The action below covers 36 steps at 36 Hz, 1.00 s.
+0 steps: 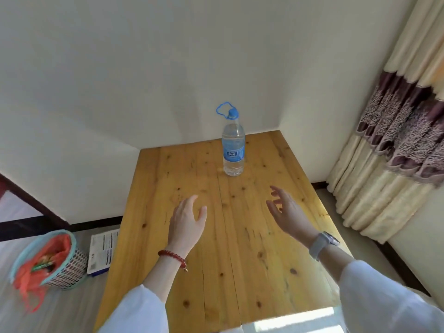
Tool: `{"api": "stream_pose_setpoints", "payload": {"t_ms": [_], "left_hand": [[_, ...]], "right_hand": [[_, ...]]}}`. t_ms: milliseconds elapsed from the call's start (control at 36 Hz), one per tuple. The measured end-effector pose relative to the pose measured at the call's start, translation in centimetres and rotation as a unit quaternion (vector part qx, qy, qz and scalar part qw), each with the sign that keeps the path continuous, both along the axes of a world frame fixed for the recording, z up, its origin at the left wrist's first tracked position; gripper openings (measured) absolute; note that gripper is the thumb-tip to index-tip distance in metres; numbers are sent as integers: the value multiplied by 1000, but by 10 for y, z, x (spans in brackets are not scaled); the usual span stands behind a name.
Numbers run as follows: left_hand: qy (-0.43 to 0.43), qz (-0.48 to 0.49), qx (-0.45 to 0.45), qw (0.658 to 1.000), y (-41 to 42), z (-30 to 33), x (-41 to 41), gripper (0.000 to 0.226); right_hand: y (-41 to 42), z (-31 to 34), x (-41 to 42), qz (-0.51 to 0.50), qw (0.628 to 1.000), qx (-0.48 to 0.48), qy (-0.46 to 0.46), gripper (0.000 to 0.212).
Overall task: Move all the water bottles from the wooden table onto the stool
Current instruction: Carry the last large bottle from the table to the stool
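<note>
The table (240, 236) is the biggest thing here; it is made of yellow wood and fills the middle of the view, pushed into a corner by the wall; a curtain (396, 152) hangs to the right, and a basket (60, 260) with orange stuff in it sits on the floor to the left. The stool cannot be seen.

One bottle (233, 145) stands upright near the far end of the table, with a blue cap and a blue loop on top; it looks full of water (so it may be heavy); no other bottle shows on the wood.

The left hand (187, 222) and the right hand (288, 215) both float over the table, near the bottle but not touching it; both have loose, spread fingers and hold nothing.

The step now looks like reaching for the bottle; the person would do well to wrap one hand round its middle, at the label, and not just hook the thin loop; a firm squeeze should stop it from slipping; lifting it straight up should keep it from tipping over.
</note>
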<state>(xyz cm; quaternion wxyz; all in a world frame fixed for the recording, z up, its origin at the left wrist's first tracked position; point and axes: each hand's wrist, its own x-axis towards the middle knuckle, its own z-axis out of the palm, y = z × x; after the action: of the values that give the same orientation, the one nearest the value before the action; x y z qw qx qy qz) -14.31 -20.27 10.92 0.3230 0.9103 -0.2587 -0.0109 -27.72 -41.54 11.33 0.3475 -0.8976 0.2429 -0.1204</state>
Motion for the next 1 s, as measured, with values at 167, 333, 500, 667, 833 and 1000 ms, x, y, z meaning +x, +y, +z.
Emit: {"api": "stream_pose_setpoints", "payload": {"t_ms": [167, 333, 500, 667, 833, 1000], "left_hand": [[39, -60, -19, 997, -84, -30, 118, 53], [140, -112, -63, 982, -161, -61, 216, 71], [192, -194, -97, 957, -219, -94, 266, 79], [260, -243, -210, 911, -243, -110, 269, 82], [245, -193, -231, 922, -255, -105, 258, 71], [339, -208, -205, 894, -220, -109, 216, 33]], "right_hand": [[-67, -24, 121, -45, 997, 68, -12, 56], [-116, -57, 218, -42, 990, 136, -8, 72], [-148, -92, 276, 15, 977, 211, -8, 74], [-151, -106, 289, 51, 962, 263, -57, 59], [-137, -96, 283, -5, 949, 299, -98, 51], [-96, -98, 235, -96, 932, 334, -101, 49]]}}
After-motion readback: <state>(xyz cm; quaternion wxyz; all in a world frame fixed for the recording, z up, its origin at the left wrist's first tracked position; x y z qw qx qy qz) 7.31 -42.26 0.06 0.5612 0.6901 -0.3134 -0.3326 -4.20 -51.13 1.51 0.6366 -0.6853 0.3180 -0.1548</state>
